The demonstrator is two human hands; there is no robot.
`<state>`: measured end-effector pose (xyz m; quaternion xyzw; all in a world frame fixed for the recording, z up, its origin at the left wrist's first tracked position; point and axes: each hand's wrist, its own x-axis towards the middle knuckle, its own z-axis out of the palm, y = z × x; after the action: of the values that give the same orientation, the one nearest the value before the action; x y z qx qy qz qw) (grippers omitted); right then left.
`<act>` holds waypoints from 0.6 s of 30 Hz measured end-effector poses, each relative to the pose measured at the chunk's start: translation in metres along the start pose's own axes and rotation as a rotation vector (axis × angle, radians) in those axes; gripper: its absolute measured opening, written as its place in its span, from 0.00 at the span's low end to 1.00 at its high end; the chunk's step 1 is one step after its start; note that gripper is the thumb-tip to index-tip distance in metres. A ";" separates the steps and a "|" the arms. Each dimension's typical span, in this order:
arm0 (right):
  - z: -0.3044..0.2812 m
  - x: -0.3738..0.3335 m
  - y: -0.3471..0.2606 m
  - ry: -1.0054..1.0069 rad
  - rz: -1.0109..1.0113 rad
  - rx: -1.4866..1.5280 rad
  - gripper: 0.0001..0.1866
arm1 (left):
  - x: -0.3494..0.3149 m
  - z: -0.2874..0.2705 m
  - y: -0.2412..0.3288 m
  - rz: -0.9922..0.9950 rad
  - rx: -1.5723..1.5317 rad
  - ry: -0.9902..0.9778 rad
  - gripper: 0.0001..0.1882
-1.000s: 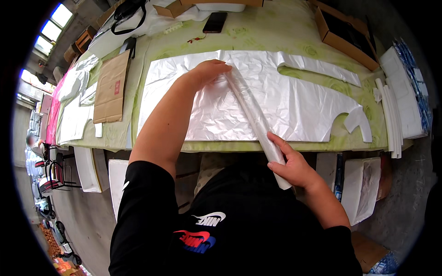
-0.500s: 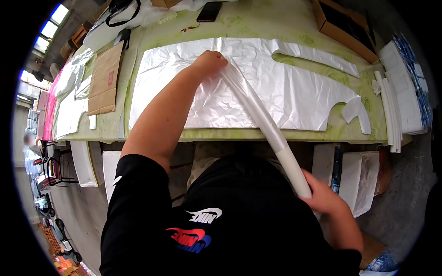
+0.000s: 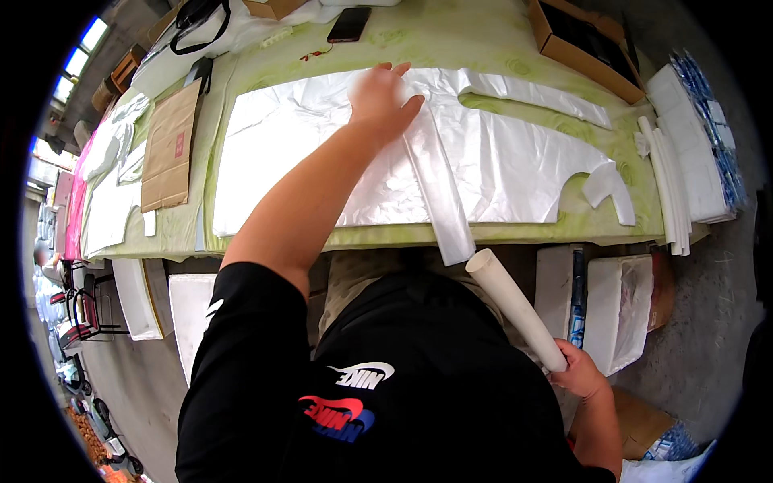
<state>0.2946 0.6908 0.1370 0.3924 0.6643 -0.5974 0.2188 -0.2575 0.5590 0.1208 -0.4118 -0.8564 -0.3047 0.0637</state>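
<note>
A white plastic apron (image 3: pixel 515 173) lies spread on the table, with armhole cutouts and long ties toward the right. My left hand (image 3: pixel 380 103) is over its far middle part, thumb and fingers spread, partly blurred. From beneath that hand a narrow folded length of white plastic film (image 3: pixel 441 197) runs toward me, its near end just past the table edge. Lower right, my right hand (image 3: pixel 578 370) grips the near end of a hollow white tube (image 3: pixel 517 304). The tube tilts up toward the film's end, a small gap between them.
A green patterned cloth covers the table (image 3: pixel 427 40). On it are a flat cardboard piece (image 3: pixel 171 149), a phone (image 3: pixel 349 26), an open cardboard box (image 3: pixel 592 44) and several white tubes (image 3: pixel 668 193). White boxes (image 3: pixel 616 310) stand below the table edge.
The tube has come off the folded film and moved down and right with my right hand. My left hand has gone from closed to spread fingers. The view has shifted slightly.
</note>
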 end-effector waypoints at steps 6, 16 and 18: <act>-0.012 0.024 -0.052 0.109 -0.307 -0.034 0.34 | -0.108 -0.013 0.025 0.695 0.002 -0.551 0.58; 0.001 0.157 -0.213 0.556 -0.867 -0.967 0.28 | -0.155 -0.037 0.025 0.726 0.092 -0.493 0.34; -0.005 0.174 -0.225 0.626 -0.842 -0.999 0.28 | -0.155 -0.037 0.030 0.683 0.082 -0.470 0.33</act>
<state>0.0156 0.7460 0.1453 0.1089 0.9843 -0.1159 -0.0771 -0.1386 0.4487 0.1088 -0.7277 -0.6733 -0.1294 -0.0196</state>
